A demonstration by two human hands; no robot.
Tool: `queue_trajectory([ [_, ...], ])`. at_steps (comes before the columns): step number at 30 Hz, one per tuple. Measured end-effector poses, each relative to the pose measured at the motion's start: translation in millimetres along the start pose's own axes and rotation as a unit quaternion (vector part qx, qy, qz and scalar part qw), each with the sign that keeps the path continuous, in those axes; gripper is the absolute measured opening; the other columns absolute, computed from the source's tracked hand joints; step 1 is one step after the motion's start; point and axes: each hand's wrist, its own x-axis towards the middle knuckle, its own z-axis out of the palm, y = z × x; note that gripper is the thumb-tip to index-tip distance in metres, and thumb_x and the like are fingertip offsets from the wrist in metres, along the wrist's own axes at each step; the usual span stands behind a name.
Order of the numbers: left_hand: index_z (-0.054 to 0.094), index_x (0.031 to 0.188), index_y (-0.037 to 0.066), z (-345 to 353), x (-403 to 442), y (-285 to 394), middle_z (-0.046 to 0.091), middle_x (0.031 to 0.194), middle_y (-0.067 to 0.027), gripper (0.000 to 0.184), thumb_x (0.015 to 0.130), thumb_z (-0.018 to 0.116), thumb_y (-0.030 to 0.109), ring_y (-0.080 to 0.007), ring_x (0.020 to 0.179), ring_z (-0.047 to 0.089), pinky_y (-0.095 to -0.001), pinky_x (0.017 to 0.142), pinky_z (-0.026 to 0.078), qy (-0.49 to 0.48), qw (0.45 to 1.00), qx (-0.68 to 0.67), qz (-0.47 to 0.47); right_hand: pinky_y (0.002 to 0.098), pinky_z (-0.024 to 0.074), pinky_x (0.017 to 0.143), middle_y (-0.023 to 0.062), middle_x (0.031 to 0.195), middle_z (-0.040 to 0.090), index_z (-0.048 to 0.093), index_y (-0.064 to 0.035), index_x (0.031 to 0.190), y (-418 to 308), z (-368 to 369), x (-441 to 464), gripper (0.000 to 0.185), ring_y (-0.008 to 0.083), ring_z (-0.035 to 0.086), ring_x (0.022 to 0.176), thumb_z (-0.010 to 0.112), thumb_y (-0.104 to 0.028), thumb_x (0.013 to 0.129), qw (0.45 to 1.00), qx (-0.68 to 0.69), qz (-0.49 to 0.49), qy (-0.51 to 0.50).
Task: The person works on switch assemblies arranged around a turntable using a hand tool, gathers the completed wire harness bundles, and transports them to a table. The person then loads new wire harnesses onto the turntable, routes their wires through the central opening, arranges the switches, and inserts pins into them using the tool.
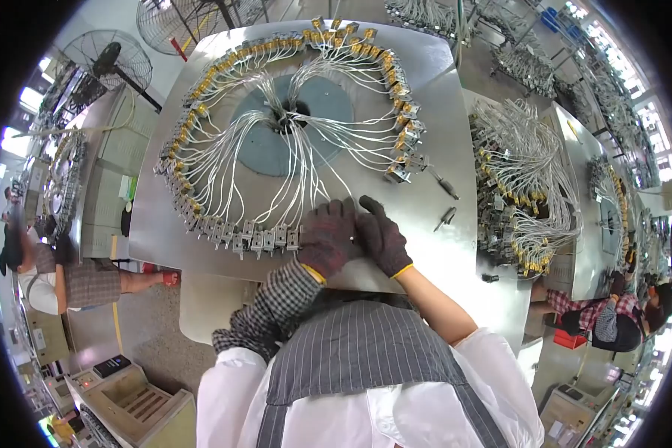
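1. Metal blocks (257, 240) lie ringed on the bench (437, 257); probably hard, lightish; best held by their sides;
2. White wires (255, 119) run inward; likely soft, bendy (don't tug);
3. Left hand (328, 235), right hand (383, 239): gloved, close together; grip hidden.

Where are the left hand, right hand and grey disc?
Left hand (328, 233), head view: back of glove.
Right hand (384, 240), head view: back of glove.
Grey disc (334, 100), head view: bare upper-right part.

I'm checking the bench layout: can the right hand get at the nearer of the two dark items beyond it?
Probably yes: the nearer dark item lies off to the right of the right hand, with nothing visible between them on the tabletop.
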Motion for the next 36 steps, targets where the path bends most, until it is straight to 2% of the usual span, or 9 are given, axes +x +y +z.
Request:
queue_trajectory([
  [3, 0.049, 0.125, 0.008, 24, 10, 12, 0.054, 0.113, -0.0127, 0.063, 0.077, 0.063, 0.046, -0.0287, 0.105, 0.055, -0.0432, 0.087, 0.046, 0.025, 0.998, 0.055, -0.025, 0.0455, 0.0507, 0.076, 0.0197, 0.103, 0.067, 0.043, -0.0090, 0.133, 12, -27, 4, 0.061, 0.0392, 0.065, 0.089, 0.049, -0.052, 0.091, 0.961, -0.237, -0.108, -0.096],
  [4, 0.050, 0.124, 0.008, 26, 14, 10, 0.056, 0.110, -0.0135, 0.062, 0.076, 0.065, 0.045, -0.0301, 0.102, 0.057, -0.0442, 0.085, 0.047, 0.039, 0.999, 0.030, 0.001, 0.0437, 0.0514, 0.076, 0.0185, 0.105, 0.067, 0.043, -0.0093, 0.135, -60, -46, 13, 0.065, 0.0360, 0.066, 0.093, 0.053, -0.053, 0.088, 0.933, -0.300, 0.047, -0.195],
  [9, 0.051, 0.120, 0.007, 4, 7, -9, 0.065, 0.099, -0.0186, 0.061, 0.076, 0.069, 0.046, -0.0366, 0.093, 0.062, -0.0464, 0.079, 0.050, 0.052, 0.993, -0.109, -0.001, 0.0383, 0.0520, 0.074, 0.0100, 0.091, 0.068, 0.053, -0.0107, 0.130, -30, -73, 54, 0.058, 0.0266, 0.066, 0.083, 0.073, -0.034, 0.080, 0.930, -0.272, -0.195, 0.153],
  [11, 0.050, 0.121, 0.007, -1, 1, -8, 0.065, 0.102, -0.0191, 0.064, 0.076, 0.069, 0.048, -0.0373, 0.097, 0.061, -0.0460, 0.083, 0.050, 0.030, 0.993, -0.114, -0.017, 0.0390, 0.0514, 0.073, 0.0093, 0.097, 0.066, 0.054, -0.0103, 0.128, -38, -84, 51, 0.056, 0.0271, 0.064, 0.085, 0.074, -0.025, 0.079, 0.981, -0.148, -0.081, 0.101],
  [15, 0.051, 0.121, 0.004, 3, 1, -10, 0.062, 0.110, -0.0194, 0.071, 0.074, 0.069, 0.053, -0.0377, 0.100, 0.060, -0.0464, 0.086, 0.049, 0.019, 0.996, -0.088, -0.026, 0.0420, 0.0491, 0.072, 0.0097, 0.100, 0.063, 0.058, -0.0151, 0.123, -45, -104, 72, 0.052, 0.0297, 0.061, 0.089, 0.074, -0.033, 0.077, 0.804, -0.417, -0.313, 0.286],
  [18, 0.051, 0.120, 0.001, 3, -5, -10, 0.059, 0.115, -0.0204, 0.075, 0.072, 0.069, 0.057, -0.0380, 0.102, 0.059, -0.0467, 0.088, 0.048, 0.018, 0.998, -0.064, -0.015, 0.0458, 0.0481, 0.075, 0.0096, 0.103, 0.062, 0.058, -0.0173, 0.121, -25, -113, 89, 0.051, 0.0297, 0.060, 0.093, 0.071, -0.036, 0.076, 0.881, -0.433, -0.152, 0.119],
  [23, 0.053, 0.116, -0.001, 2, -2, -14, 0.059, 0.115, -0.0212, 0.077, 0.071, 0.068, 0.060, -0.0380, 0.103, 0.059, -0.0460, 0.089, 0.048, 0.001, 0.998, -0.066, -0.017, 0.0459, 0.0493, 0.085, 0.0102, 0.112, 0.063, 0.060, -0.0162, 0.119, -43, -70, 64, 0.056, 0.0325, 0.061, 0.099, 0.071, -0.048, 0.075, 0.854, -0.475, -0.184, -0.107],
  [28, 0.056, 0.110, -0.001, -13, -7, -11, 0.061, 0.106, -0.0204, 0.069, 0.075, 0.067, 0.058, -0.0360, 0.100, 0.059, -0.0449, 0.088, 0.047, -0.009, 0.998, -0.056, -0.005, 0.0470, 0.0420, 0.097, 0.0125, 0.124, 0.059, 0.059, -0.0144, 0.122, -36, -114, 199, 0.052, 0.0341, 0.055, 0.114, 0.061, -0.050, 0.085, 0.819, -0.440, -0.338, 0.143],
  [36, 0.055, 0.109, 0.003, -10, -37, -49, 0.061, 0.103, -0.0183, 0.062, 0.074, 0.071, 0.052, -0.0359, 0.096, 0.060, -0.0461, 0.082, 0.049, 0.017, 0.997, -0.068, 0.040, 0.0456, 0.0422, 0.090, 0.0127, 0.112, 0.063, 0.064, -0.0122, 0.108, -25, -117, 176, 0.051, 0.0322, 0.056, 0.108, 0.055, -0.057, 0.084, 0.794, -0.573, -0.201, -0.016],
])
